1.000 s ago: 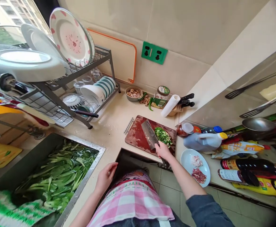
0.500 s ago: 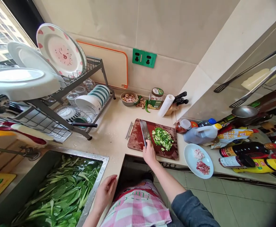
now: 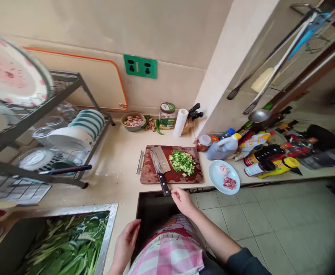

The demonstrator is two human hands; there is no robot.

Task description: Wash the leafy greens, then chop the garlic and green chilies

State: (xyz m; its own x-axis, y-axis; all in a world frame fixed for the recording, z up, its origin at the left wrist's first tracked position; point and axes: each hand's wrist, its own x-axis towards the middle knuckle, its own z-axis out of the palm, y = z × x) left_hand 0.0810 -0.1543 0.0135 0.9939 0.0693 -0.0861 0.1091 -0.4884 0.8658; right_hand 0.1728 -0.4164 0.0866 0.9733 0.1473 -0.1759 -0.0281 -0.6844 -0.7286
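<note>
A cleaver [image 3: 161, 162] lies flat on the brown cutting board [image 3: 151, 175], its black handle reaching past the near edge. Just right of the handle's end is my right hand [image 3: 182, 201], loosely curled and off the handle, with nothing visible in it. Chopped green pepper [image 3: 183, 162] is heaped on the board to the right of the blade. My left hand [image 3: 128, 237] hangs near the counter edge by the sink, fingers loosely bent and holding nothing.
Leafy greens [image 3: 70, 244] soak in the sink [image 3: 113, 214] at lower left. Right of the board stands a plate [image 3: 215, 176] with minced meat, beside bottles [image 3: 224, 147]. A dish rack [image 3: 78, 168] is at left; a bowl [image 3: 133, 128] of garlic sits by the wall.
My right hand has let go of the cleaver, now lying flat on the board, and drawn back toward me. The view has turned right. My left hand stays by the sink.
</note>
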